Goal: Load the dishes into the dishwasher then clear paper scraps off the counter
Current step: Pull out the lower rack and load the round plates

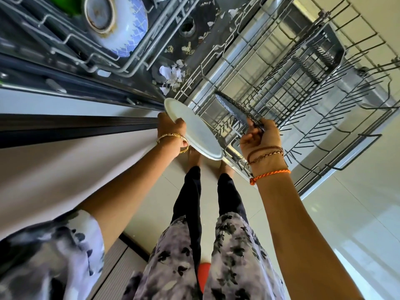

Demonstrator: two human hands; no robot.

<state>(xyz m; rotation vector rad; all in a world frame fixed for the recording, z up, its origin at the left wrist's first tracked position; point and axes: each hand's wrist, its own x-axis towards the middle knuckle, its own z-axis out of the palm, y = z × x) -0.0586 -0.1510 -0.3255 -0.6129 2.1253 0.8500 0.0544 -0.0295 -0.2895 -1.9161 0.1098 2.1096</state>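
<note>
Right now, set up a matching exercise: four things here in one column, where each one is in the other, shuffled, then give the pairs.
1. white plate
2. dark speckled plate
3. blue-and-white bowl
4. paper scraps

A. upper rack
B. left hand
C. dishwasher floor, beside the lower rack
D. right hand, edge-on over the lower rack

Pairs: 1-B, 2-D, 3-A, 4-C

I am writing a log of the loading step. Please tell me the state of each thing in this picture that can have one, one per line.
white plate: held at its rim by the left hand, not yet racked
dark speckled plate: pinched by the right hand, edge among the tines
lower rack: pulled out, nearly bare
blue-and-white bowl: sitting in the upper rack
paper scraps: lying inside the dishwasher
</note>
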